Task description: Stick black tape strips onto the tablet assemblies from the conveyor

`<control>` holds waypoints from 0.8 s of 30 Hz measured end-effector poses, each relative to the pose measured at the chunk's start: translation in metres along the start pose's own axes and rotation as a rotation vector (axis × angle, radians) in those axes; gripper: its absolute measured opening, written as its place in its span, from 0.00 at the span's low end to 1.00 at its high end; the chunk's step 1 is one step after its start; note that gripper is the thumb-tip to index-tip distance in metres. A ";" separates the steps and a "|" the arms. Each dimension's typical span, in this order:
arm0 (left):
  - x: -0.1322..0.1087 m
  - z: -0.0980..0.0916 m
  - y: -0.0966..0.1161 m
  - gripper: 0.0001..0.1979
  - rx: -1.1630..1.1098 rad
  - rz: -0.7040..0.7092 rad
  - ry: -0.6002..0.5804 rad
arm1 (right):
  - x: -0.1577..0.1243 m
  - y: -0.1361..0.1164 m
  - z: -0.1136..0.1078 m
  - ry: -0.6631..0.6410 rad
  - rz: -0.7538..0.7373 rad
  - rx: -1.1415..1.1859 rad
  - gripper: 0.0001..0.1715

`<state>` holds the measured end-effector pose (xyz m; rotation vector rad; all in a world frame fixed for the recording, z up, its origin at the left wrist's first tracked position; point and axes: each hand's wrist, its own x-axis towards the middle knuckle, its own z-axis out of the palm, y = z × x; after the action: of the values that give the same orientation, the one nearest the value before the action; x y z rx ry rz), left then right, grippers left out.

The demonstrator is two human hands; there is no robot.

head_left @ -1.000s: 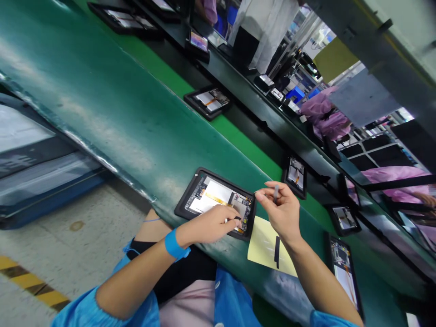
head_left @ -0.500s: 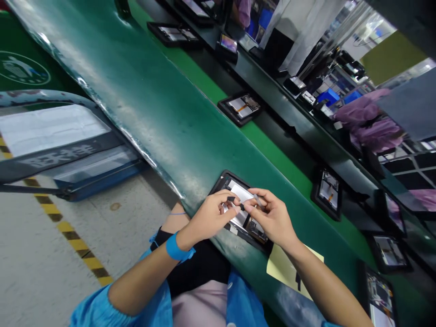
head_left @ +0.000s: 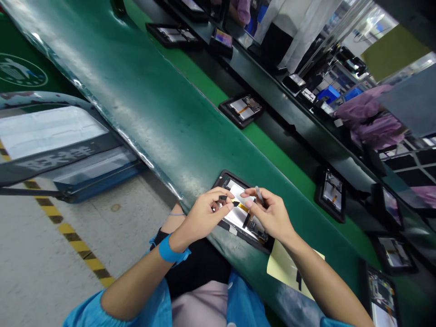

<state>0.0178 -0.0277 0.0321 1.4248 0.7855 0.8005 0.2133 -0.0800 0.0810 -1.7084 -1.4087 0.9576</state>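
Observation:
My left hand (head_left: 211, 211) pinches a small black strip of tape (head_left: 235, 204) between thumb and fingers, over an opened tablet (head_left: 235, 230). The tablet lies on the green bench with its white battery area, orange flex cable (head_left: 243, 207) and circuit board (head_left: 258, 231) exposed. Just to the right, my right hand (head_left: 270, 213) has a slim grey piece (head_left: 259, 195) tucked between its fingers; its exact kind is unclear. The right thumb and forefinger are apart from the tape. Both hands cover parts of the tablet.
A yellow sheet (head_left: 281, 265) with black strips (head_left: 299, 279) lies under my right forearm. Beyond the green bench (head_left: 163, 113), more opened tablets (head_left: 241, 110) sit along a dark conveyor line. People in pink sleeves (head_left: 371, 116) are across it. A chair (head_left: 95, 172) stands left.
My right fingertips have let go of the black tape and drawn slightly apart from it. My left hand has moved a little left, keeping the tape. The orange cable shows more now.

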 end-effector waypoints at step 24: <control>-0.007 -0.033 -0.027 0.13 0.068 -0.029 0.210 | 0.034 0.008 0.024 -0.172 -0.093 -0.127 0.18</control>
<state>-0.0139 -0.0162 0.0049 1.4014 0.9996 0.9182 0.2005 -0.0458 0.0590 -1.6664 -1.6782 1.0018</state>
